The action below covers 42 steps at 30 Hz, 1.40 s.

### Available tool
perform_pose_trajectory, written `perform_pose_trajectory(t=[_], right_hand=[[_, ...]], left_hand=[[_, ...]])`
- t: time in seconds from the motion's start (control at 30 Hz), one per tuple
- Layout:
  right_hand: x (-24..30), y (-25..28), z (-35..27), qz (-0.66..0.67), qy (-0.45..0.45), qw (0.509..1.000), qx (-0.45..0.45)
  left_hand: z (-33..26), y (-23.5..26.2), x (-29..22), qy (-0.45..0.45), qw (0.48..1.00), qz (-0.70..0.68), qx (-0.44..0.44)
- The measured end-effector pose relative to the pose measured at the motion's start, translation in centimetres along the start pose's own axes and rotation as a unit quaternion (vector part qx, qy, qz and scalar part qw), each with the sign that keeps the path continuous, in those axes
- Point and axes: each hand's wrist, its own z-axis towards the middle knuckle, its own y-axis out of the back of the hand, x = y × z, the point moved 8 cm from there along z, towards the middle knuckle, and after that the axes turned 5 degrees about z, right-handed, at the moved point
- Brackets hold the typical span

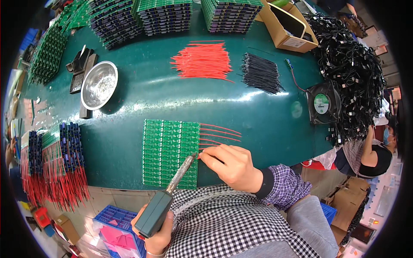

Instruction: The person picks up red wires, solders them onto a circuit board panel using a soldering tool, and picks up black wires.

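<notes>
Green circuit-board panel (165,146) lies flat on the near part of the tabletop (129,167), its rows of small boards running crosswise. Several thin red leads (223,128) stick out rightward from the upper part of its right edge. The left hand (160,238) is wrapped around the grey-green handle of a soldering iron (158,210), whose tip meets the panel close to that edge. The right hand (234,167) is nearly closed, thumb and forefinger drawn together beside the tip; whether a lead sits between them, I cannot tell. The iron's shaft crosses the panel's lower right portion, hiding some of the rows, and the right hand covers the tabletop just beyond the edge.

Farther up lie a loose pile of red wires (201,60) and, to its right, a smaller pile of black wires (261,73). A metal bowl (100,85) rests tilted against a dark stand (81,71) at the left; nearer, boards with red leads (64,150) are gathered at the tabletop's left side. Stacked circuit boards (164,19) line the far side. Rightward are a cardboard box (294,43), a black fan (320,103) and a big heap of black cables (350,69), with a co-worker (373,159) beyond.
</notes>
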Motion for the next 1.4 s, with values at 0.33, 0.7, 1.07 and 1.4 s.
perform_pose_trajectory(t=[0.33,0.7,1.07,1.4], right_hand=[[0.0,0.0,0.1,-0.007,0.002,1.0,0.005],[0.1,-0.1,0.1,-0.007,0.002,1.0,0.002],[0.2,-0.1,0.1,-0.012,0.007,1.0,-0.008],[1.3,0.4,-0.2,0.012,0.05,0.998,-0.043]], left_hand=[[0.4,-0.1,-1.2,-0.04,0.999,0.013,0.004],[-1.2,0.2,1.5,0.009,0.999,-0.038,0.018],[-0.9,0.4,0.2,0.01,1.0,-0.015,-0.015],[-1.5,0.8,0.5,0.002,0.999,-0.03,-0.042]])
